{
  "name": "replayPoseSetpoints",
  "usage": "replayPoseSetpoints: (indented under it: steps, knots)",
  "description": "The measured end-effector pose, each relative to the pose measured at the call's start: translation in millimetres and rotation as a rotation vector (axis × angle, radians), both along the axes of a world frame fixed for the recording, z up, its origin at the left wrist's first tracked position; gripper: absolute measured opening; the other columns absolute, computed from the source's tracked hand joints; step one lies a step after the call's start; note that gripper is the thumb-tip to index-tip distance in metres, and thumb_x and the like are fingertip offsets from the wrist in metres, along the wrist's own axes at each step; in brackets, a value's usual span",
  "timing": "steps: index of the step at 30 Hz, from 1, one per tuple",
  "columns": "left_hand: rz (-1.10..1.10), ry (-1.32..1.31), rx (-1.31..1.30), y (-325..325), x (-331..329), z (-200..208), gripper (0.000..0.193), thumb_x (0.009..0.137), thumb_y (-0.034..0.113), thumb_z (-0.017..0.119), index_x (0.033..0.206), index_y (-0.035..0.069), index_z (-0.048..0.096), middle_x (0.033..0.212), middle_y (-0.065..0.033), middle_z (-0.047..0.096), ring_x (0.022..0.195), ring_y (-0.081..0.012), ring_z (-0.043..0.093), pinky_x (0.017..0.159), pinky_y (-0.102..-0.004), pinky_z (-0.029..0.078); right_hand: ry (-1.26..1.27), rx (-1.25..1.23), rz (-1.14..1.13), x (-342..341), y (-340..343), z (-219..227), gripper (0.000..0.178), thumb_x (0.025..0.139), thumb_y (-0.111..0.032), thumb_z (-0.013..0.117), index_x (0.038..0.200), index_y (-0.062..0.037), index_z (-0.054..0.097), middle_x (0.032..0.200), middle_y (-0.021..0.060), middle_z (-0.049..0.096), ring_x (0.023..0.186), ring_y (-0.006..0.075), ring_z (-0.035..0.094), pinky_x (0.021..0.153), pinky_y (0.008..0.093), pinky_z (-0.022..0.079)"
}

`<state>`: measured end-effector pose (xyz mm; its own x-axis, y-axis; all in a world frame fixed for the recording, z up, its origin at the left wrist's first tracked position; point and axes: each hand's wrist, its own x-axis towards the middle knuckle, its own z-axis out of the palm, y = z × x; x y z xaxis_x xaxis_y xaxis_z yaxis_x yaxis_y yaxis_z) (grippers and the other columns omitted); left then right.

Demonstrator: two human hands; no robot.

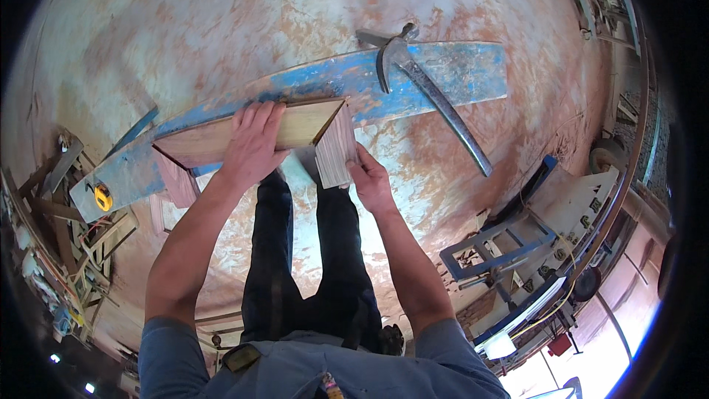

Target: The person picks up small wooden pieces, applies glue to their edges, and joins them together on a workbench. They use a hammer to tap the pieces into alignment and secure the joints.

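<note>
Wooden boards meet at angled corners in a three-sided frame over a blue-painted plank (436, 77). My left hand (255, 140) is closed over the long pale board (306, 124), its fingers across the upper edge. At the right corner, my right hand (371, 181) pinches the short board (336, 149) along its outer edge, thumb on its face. A dark line shows at the joint between these two. The other short board (176, 177) hangs from the left corner, untouched by either hand. A claw hammer (445, 109) lies with its head on the plank and its handle reaching past it.
A yellow tape measure (103, 196) rests at the plank's left end. Scrap wood (70, 207) is heaped at the far left. To the right stand a blue-grey metal frame (498, 247) and a board with several dark fittings (569, 233). The floor is stained reddish brown.
</note>
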<state>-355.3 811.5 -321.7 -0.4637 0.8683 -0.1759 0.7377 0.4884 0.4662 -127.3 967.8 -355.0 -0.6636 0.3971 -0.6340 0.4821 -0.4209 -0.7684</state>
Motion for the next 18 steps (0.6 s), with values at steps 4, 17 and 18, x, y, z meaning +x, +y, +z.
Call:
replayPoseSetpoints:
  steps: [4, 17, 18]
  knots:
    - [-0.015, 0.02, 0.015, -2, 1, -1, 0.089, 0.063, 0.023, 0.085, 0.138, 0.001, 0.042, 0.134, -0.0187, 0.046, 0.126, -0.0371, 0.043, 0.109, -0.0499, 0.03, 0.023, -0.039, -0.1, 1, -17, -11, 0.045, 0.099, -0.011, 0.054, 0.141, 0.0037, 0.046, 0.131, 0.0092, 0.057, 0.12, 0.0127, 0.05, 0.102, 0.0265, 0.04]
    - [-0.077, 0.117, -0.187, 2, 2, 15, 0.095, 0.071, 0.031, 0.082, 0.146, -0.003, 0.035, 0.139, -0.0205, 0.045, 0.129, -0.0361, 0.042, 0.113, -0.0484, 0.029, -0.082, -0.048, -0.139, -8, -12, 16, 0.041, 0.098, -0.014, 0.057, 0.136, 0.0012, 0.053, 0.119, 0.0094, 0.064, 0.107, 0.0135, 0.058, 0.095, 0.0278, 0.045]
    - [-0.094, 0.11, -0.181, 1, 0, 13, 0.091, 0.073, 0.029, 0.08, 0.146, -0.003, 0.035, 0.14, -0.021, 0.046, 0.131, -0.0367, 0.041, 0.114, -0.0489, 0.028, -0.078, -0.057, -0.118, -11, -9, 25, 0.043, 0.098, -0.014, 0.058, 0.137, 0.0008, 0.053, 0.116, 0.0102, 0.064, 0.103, 0.0134, 0.06, 0.091, 0.0279, 0.047]
